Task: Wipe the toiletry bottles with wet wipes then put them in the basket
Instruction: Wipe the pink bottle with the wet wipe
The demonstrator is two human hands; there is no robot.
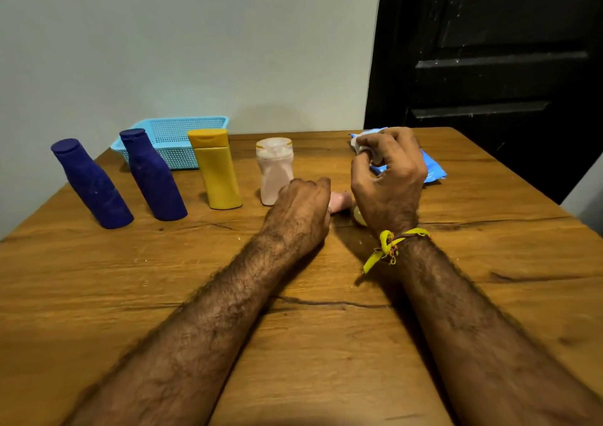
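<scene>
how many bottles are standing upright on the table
4: two dark blue ones at left, a yellow one mid-table, a pale pink one by the left hand. A fifth lies partly hidden behind the hands.

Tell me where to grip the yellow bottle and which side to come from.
Grip the yellow bottle around its flat-sided body below the cap, coming from the near side. It stands upright with open table in front, while a blue bottle and the pink bottle flank it. The left hand is probably nearer.
</scene>
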